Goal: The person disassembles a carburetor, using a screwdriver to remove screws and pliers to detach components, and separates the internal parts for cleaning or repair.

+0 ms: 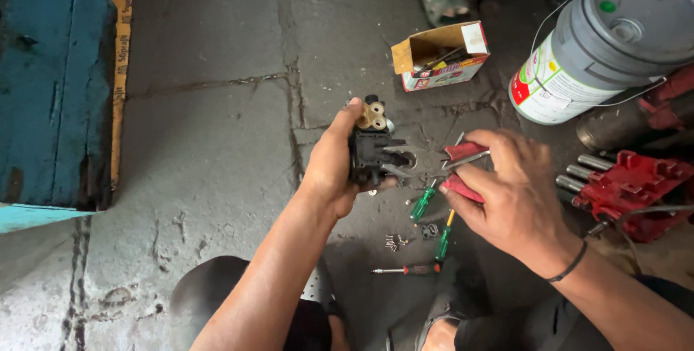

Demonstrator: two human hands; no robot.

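Black pump part [370,150] sits clenched in my left hand [329,167]; my right hand [506,188] squeezes red pliers [434,161] biting its right side.

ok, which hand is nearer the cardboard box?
Right. The right hand, gripping the pliers, sits below the box. The left hand, holding the black part, is lower left of it, slightly farther.

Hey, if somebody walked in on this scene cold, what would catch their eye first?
At the centre, the left hand grips a small black mechanical part with a brass-coloured top, while the right hand closes red-handled pliers on it. On the cracked concrete floor below lie green-handled screwdrivers. Top right stands a large grey-lidded pail, with an open cardboard box left of it.
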